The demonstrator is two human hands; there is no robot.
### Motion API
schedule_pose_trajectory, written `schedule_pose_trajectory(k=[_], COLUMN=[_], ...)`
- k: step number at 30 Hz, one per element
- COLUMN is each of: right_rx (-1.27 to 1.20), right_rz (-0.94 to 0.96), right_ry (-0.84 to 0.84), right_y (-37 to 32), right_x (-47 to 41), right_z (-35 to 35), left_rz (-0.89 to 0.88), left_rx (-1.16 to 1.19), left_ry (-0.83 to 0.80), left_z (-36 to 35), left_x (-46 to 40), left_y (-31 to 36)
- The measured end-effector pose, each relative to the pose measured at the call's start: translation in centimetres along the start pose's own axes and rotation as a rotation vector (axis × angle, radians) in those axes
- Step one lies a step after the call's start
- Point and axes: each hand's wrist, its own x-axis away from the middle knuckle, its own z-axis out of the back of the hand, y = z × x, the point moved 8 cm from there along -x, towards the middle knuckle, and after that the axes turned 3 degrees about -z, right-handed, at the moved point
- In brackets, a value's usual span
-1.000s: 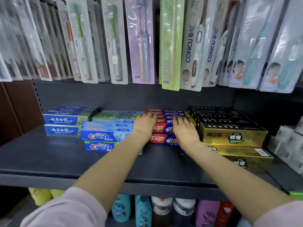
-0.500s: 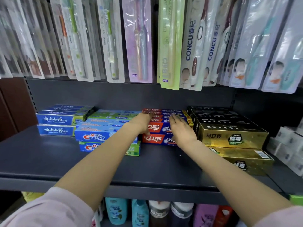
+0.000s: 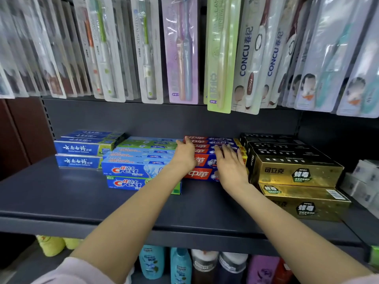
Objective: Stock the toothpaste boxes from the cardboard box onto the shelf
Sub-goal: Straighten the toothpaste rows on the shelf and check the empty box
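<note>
Your left hand (image 3: 185, 155) and right hand (image 3: 230, 167) lie flat, fingers straight, on the red toothpaste boxes (image 3: 202, 173) stacked on the shelf (image 3: 82, 201), gripping nothing. Boxes prob. light, stiff card, slick; take by long sides, w/ thumb opposite fingers.

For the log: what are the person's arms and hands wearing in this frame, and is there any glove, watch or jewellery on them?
Both forearms are bare from the elbows forward. Pale pink sleeves show only at the bottom corners of the frame, pushed up the arms. The left hand and the right hand are bare: no gloves, and no watch, bracelet or ring shows on the sides in view.
</note>
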Motion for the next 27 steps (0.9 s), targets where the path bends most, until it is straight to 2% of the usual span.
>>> schedule_pose_trajectory(k=[8, 15, 27], right_rx=[-0.016, -0.009, -0.01], right_rz=[-0.022, -0.011, 0.015], right_ry=[-0.085, -0.044, -0.052], right_y=[0.95, 0.68, 0.83], right_x=[-0.93, -0.83, -0.53], right_z=[0.51, 0.93, 0.7], left_rz=[-0.008, -0.07, -0.064], left_rx=[0.035, 0.017, 0.021], left_ry=[-0.003, 0.006, 0.038], left_z=[0.15, -0.23, 0.17], left_x=[-0.12, -0.34, 0.06], left_y=[0.48, 0.3, 0.59])
